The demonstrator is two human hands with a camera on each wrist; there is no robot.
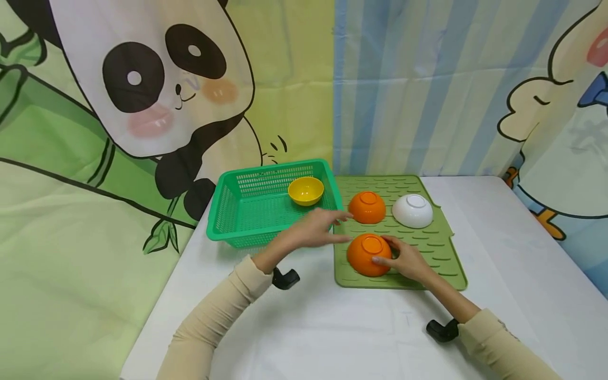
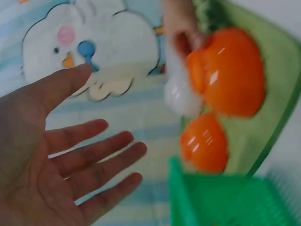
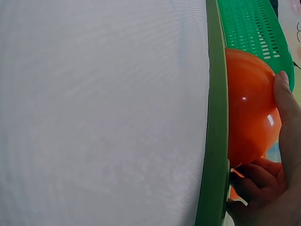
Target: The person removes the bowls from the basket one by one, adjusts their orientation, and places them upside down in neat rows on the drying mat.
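Note:
My right hand point(image 1: 409, 259) holds the front orange bowl point(image 1: 362, 259), which lies upside down on a green mat point(image 1: 432, 274). In the right wrist view, the thumb is against one side of this bowl point(image 3: 251, 108) and the curled fingers are at another. My left hand point(image 1: 315, 229) hovers between the basket and that bowl, touching neither bowl; the left wrist view shows its fingers spread and the palm point(image 2: 42, 188) bare. Behind, a second orange bowl point(image 1: 368, 208) and a white bowl point(image 1: 412, 212) also sit upside down on the mat.
A green perforated basket point(image 1: 237, 229) stands left of the mat, with an upright yellow bowl point(image 1: 305, 192) inside at its right. Beneath everything is a white tabletop point(image 1: 332, 332). A printed curtain point(image 1: 294, 79) hangs along the table's back and left sides.

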